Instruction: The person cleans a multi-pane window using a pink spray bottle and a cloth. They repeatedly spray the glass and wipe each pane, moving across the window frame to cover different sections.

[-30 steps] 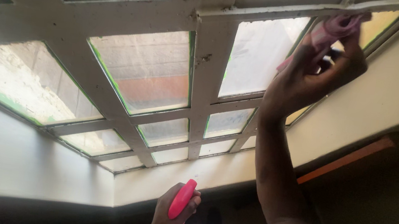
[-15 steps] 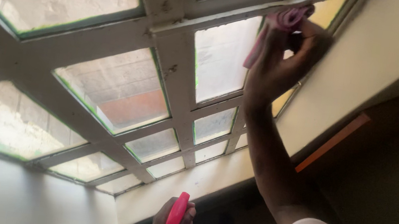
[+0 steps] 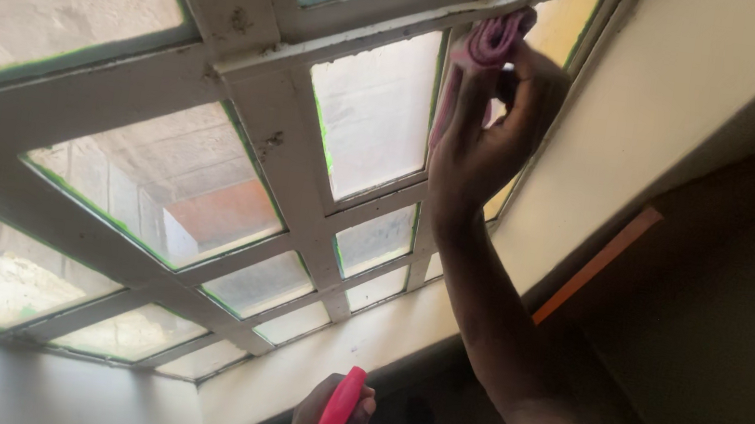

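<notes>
My right hand (image 3: 485,134) is raised high and grips a pink cloth (image 3: 489,44), pressing it against a white bar of the window frame (image 3: 256,99) near the upper right pane. My left hand (image 3: 319,423) is low at the bottom edge, closed round a pink spray bottle (image 3: 340,405) held near my chest. The window is a grid of white bars with frosted glass panes (image 3: 370,109) edged in green.
A pale wall reveal (image 3: 684,97) runs along the right side of the window, with an orange strip (image 3: 596,265) below it. A light sill (image 3: 349,354) lies under the lowest panes. Dark wall fills the lower right.
The view has swung so the window and my right hand shift leftward in frame. The cloth stays pressed on the same upper bar. My left hand keeps the spray bottle low.
</notes>
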